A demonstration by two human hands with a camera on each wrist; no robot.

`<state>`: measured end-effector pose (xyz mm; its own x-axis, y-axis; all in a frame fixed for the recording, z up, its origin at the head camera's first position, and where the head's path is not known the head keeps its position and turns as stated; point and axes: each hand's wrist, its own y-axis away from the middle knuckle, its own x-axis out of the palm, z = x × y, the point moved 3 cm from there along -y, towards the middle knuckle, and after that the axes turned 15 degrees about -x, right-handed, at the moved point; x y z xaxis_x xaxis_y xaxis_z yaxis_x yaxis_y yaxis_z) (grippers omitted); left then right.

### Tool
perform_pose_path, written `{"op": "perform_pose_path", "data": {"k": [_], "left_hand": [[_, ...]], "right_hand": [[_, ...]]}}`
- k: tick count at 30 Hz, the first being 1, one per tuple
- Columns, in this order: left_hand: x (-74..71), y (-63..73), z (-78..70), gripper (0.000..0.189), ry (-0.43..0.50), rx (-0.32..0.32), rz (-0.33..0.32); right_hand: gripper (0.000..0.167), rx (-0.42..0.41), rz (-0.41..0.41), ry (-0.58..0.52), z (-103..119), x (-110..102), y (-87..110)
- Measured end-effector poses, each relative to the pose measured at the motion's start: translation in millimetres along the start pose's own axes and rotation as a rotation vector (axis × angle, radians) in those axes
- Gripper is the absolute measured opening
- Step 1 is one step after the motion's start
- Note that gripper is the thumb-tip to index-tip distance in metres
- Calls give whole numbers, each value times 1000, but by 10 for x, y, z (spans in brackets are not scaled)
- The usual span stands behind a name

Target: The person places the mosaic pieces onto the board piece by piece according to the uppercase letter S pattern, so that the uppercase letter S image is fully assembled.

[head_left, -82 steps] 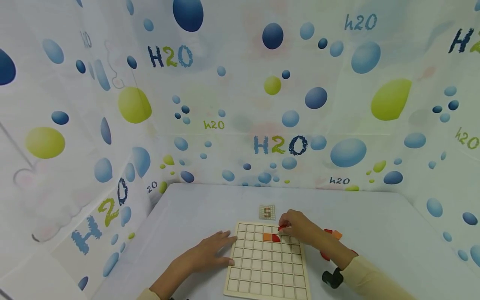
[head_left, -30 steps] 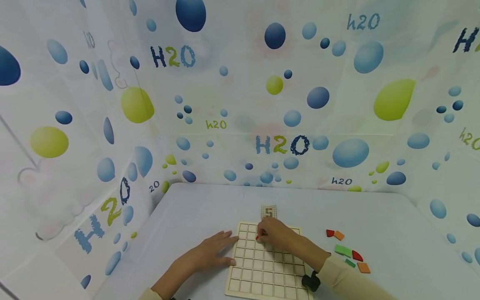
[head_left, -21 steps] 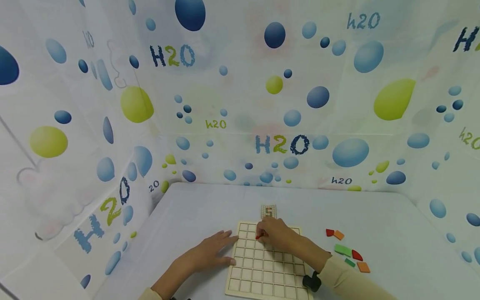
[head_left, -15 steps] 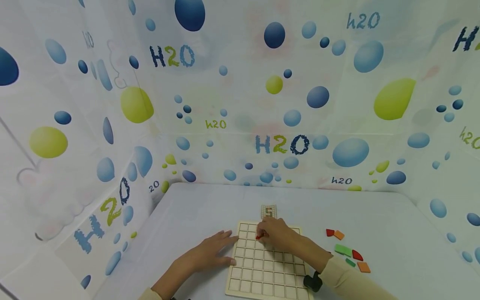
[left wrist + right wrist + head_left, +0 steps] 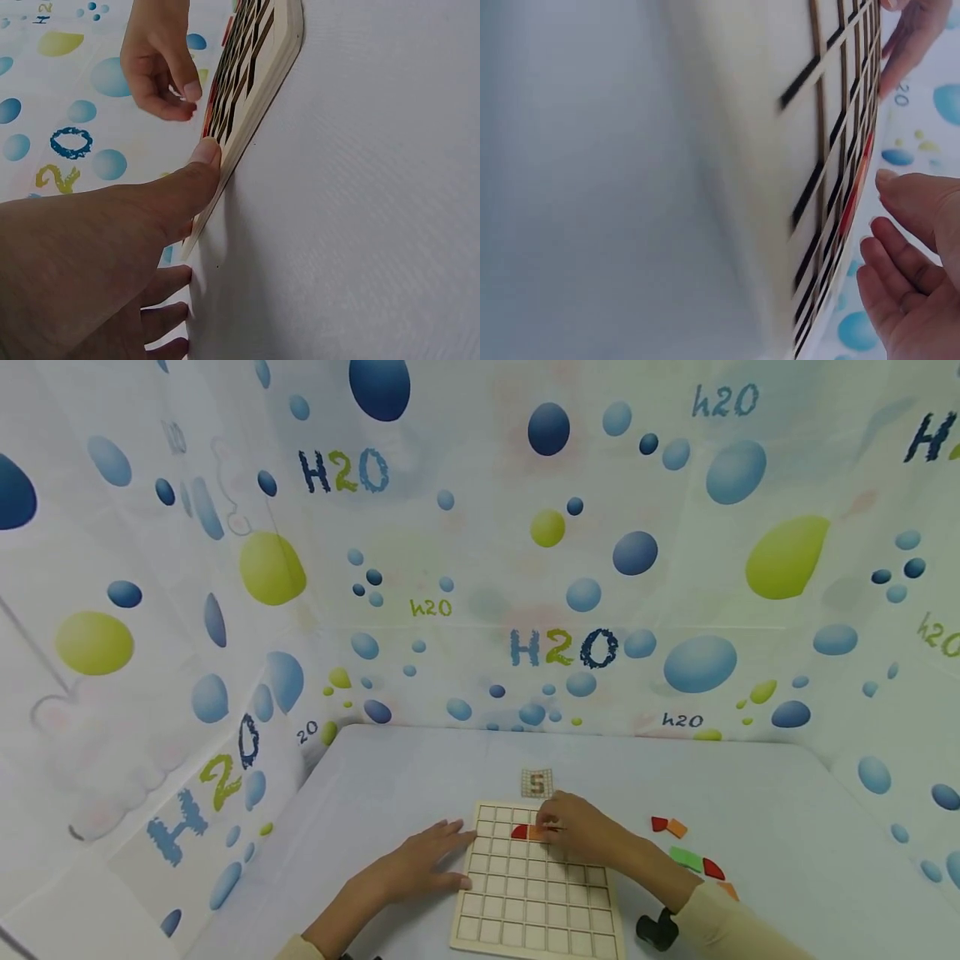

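A wooden grid board point(image 5: 498, 910) lies on the table. My left hand point(image 5: 412, 864) rests at its left side, thumb and fingertips against the edge and fingers extended. In the board's second row sit a red curved-edge tile point(image 5: 519, 832) and, directly to its right, an orange square tile point(image 5: 536, 833). My right hand point(image 5: 581, 828) hovers over the board just right of these, hiding nearby cells. The right wrist view shows its thumb and fingers apart with nothing between them. A red tile point(image 5: 847, 211) at the near end of the row also shows there.
Behind the board lies a small pattern card point(image 5: 537, 783). To the right are loose tiles: a red one point(image 5: 659, 823), an orange one point(image 5: 677, 828), a green one point(image 5: 686, 859) and another red one point(image 5: 713, 868). A black device point(image 5: 657, 930) is at the right wrist.
My right hand has let go of the red curved-edge tile, now in its cell left of the orange tile, and has moved right. My left hand stays at the board's edge.
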<state>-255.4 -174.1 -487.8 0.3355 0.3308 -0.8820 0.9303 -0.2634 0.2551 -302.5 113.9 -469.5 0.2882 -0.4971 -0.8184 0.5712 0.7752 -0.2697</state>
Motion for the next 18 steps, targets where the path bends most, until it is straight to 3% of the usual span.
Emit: {"op": "perform_pose_path", "data": {"k": [4,12,18], "left_hand": [[15,-15,9,79,-1,5,3],[10,-4,-4,78,-2,23,-5],[-1,4,-7,78,-13,3,-5]], "right_hand": [[12,107,-42,-11,-93,-100,217],[23,144,-179,78,-289,-510,744],[34,267,-266,62,-438,-771,1094]]}}
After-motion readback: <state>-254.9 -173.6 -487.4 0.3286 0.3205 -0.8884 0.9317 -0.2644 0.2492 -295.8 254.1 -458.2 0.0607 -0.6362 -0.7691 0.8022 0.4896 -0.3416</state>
